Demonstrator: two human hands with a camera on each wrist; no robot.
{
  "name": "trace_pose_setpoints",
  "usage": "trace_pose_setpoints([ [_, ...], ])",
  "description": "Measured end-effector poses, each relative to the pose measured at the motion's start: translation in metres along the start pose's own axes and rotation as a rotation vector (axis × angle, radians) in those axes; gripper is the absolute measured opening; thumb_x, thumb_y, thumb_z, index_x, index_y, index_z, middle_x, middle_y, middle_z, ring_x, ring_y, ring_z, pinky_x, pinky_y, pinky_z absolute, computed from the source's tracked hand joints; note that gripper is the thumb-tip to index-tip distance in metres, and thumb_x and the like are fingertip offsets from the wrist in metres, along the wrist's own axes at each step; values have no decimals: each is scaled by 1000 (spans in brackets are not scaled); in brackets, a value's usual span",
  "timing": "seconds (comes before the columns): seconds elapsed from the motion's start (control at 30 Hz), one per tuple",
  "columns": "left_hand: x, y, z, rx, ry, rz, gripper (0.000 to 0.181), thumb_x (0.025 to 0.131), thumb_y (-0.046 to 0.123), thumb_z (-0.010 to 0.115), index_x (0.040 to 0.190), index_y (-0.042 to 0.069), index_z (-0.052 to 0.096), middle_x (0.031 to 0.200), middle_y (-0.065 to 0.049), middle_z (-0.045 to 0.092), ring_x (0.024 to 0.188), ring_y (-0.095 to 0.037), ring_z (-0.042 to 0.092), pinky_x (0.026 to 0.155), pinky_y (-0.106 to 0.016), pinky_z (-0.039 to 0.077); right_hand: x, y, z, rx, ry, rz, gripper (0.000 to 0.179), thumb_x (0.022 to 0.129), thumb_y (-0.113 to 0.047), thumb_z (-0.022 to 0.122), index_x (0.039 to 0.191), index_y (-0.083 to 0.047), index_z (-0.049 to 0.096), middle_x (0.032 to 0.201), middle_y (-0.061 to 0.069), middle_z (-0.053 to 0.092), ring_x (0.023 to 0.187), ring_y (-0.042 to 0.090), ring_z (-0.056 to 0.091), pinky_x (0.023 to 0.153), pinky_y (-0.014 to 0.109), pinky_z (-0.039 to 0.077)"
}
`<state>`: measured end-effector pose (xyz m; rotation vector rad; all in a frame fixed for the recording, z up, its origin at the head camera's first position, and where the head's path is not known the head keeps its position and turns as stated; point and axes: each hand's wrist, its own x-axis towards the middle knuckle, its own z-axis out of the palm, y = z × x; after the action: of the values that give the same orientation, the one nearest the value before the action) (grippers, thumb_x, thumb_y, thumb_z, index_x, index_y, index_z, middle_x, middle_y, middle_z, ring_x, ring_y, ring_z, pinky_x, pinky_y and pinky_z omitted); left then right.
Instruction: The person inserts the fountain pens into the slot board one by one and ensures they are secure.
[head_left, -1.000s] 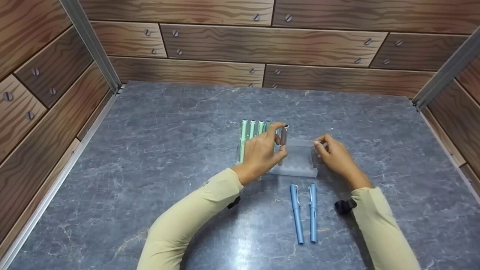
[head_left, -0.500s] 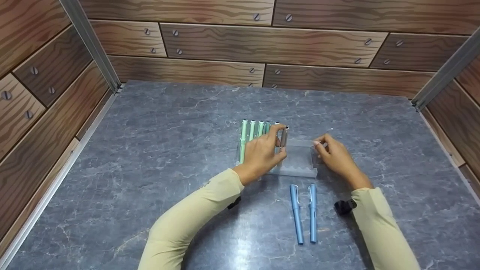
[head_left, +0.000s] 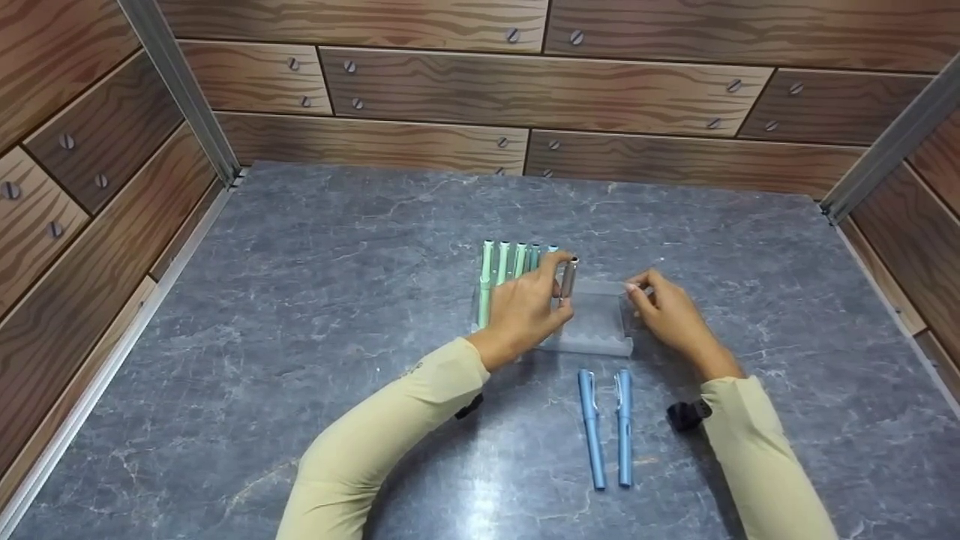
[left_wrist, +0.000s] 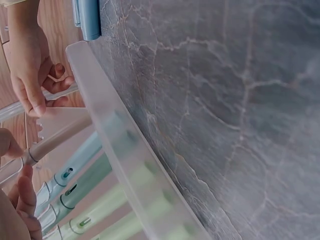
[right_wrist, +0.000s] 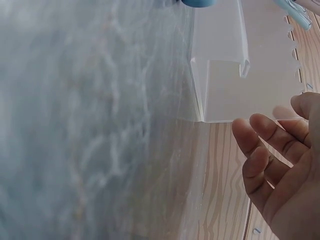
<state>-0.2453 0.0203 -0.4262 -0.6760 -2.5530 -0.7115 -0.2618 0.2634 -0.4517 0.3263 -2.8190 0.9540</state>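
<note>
My left hand pinches a grey-brown pen between thumb and fingers. The pen's lower end reaches down behind the front lip of a clear plastic pen holder, as the left wrist view shows. Left of it in the holder stand several pens: light green pens, a dark green pen and a light blue pen. My right hand holds the back right corner of the holder between thumb and forefinger, its other fingers loosely curled. The right part of the holder holds no pens.
Two blue pens, a left one and a right one, lie side by side on the grey marbled table in front of the holder. Wood-patterned walls enclose the back and sides.
The pen in my left hand has sunk slightly, its top now a little lower. My right hand keeps its place at the holder's corner.
</note>
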Motion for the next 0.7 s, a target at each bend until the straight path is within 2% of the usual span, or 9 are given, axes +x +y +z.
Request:
trace_pose_setpoints([
  [0.27, 0, 0, 1, 10, -15, 10, 58, 79, 25, 70, 130, 20, 44, 83, 5, 72, 56, -12, 61, 43, -21, 39, 0, 0, 0, 10, -4, 6, 22, 101, -20, 49, 107, -1, 57, 90, 16, 64, 64, 7, 55, 59, 23, 43],
  [0.53, 3, 3, -1, -4, -89, -44, 62, 79, 26, 72, 133, 22, 42, 88, 5, 73, 64, -12, 65, 44, -20, 39, -1, 0, -1, 23, -12, 6, 23, 101, -20, 48, 109, 0, 57, 91, 16, 64, 66, 9, 56, 59, 23, 43],
  [0.7, 5, 3, -1, -5, -105, -59, 63, 80, 25, 72, 135, 22, 41, 84, 4, 70, 63, -12, 62, 45, -20, 40, -1, 0, -1, 19, -13, 6, 24, 101, -21, 48, 108, 0, 57, 91, 16, 64, 66, 9, 56, 60, 23, 43],
])
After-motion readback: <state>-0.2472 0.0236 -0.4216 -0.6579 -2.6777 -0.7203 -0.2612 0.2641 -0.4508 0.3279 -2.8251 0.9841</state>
